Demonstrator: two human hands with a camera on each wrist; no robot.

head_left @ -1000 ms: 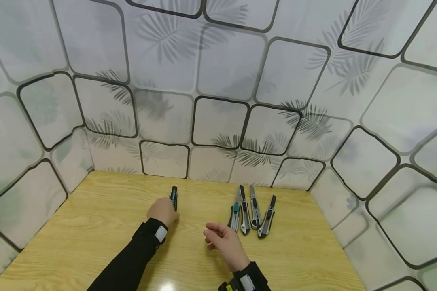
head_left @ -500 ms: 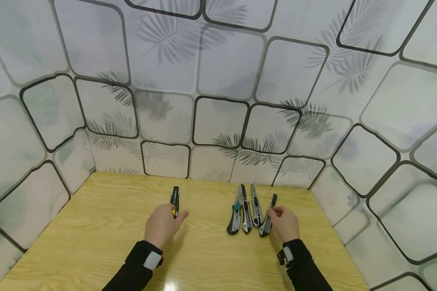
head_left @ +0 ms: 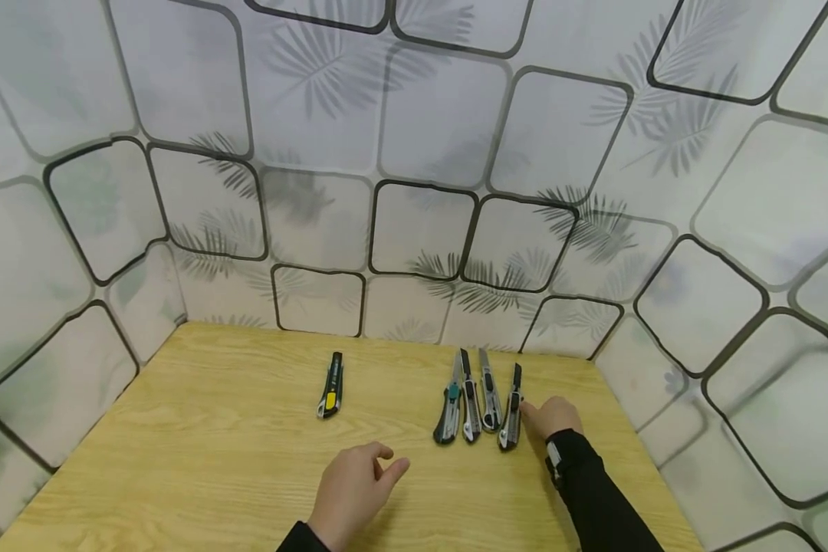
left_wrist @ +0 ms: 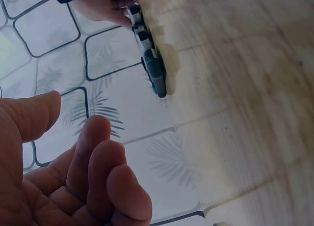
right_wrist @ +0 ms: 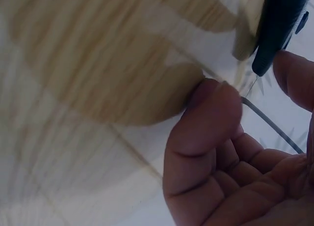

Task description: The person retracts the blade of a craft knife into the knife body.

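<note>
In the head view, several box cutters lie side by side with blades out, pointing away. My right hand (head_left: pixel 555 418) is beside the rightmost box cutter (head_left: pixel 512 414), its fingertips right at that knife's side. The right wrist view shows a dark knife end (right_wrist: pixel 274 34) close by the thumb, the other fingers loosely bent with nothing between them. My left hand (head_left: pixel 352 491) is held over the front of the table, fingers relaxed and nothing in it. Further left lies a dark box cutter with a yellow slider (head_left: pixel 331 387), apart from both hands.
Left of the rightmost knife lie a teal-and-grey box cutter (head_left: pixel 448 410) and two grey-and-black ones, a slim cutter (head_left: pixel 471 406) and a silver cutter (head_left: pixel 490 399). The wooden table (head_left: pixel 214 445) meets a patterned cloth wall (head_left: pixel 428 230) at its back and sides.
My left hand has left the yellow-slider box cutter and moved right and nearer. My right hand has gone right to the rightmost box cutter, which now lies straighter.
</note>
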